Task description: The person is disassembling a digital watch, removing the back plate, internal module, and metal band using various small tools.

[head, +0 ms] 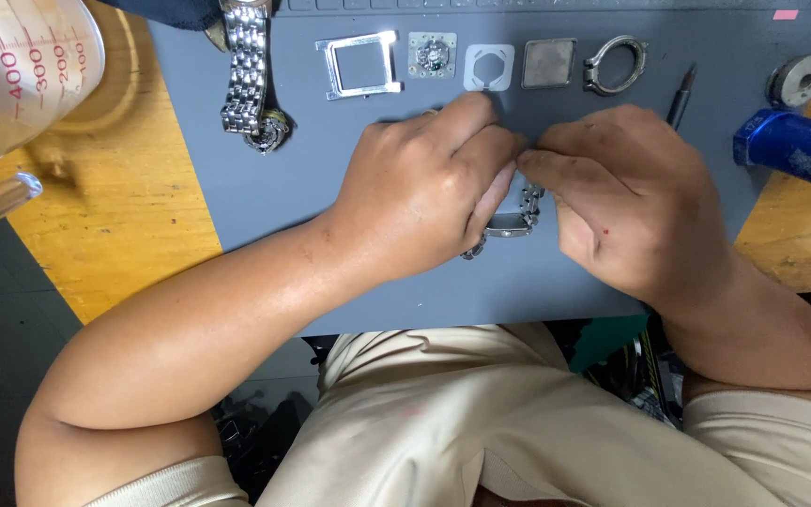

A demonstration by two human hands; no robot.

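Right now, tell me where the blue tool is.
The blue tool lies at the right edge of the head view, half on the grey mat, just below a round metal disc and right of the right hand.

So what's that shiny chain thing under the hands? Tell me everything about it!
It is a silver metal watch bracelet made of small shiny links, with a flat rectangular piece, perhaps a clasp, showing in the middle. It lies on the grey work mat, mostly hidden. The left hand and the right hand meet over it and pinch its upper part between their fingertips. A few links peek out below the left hand.
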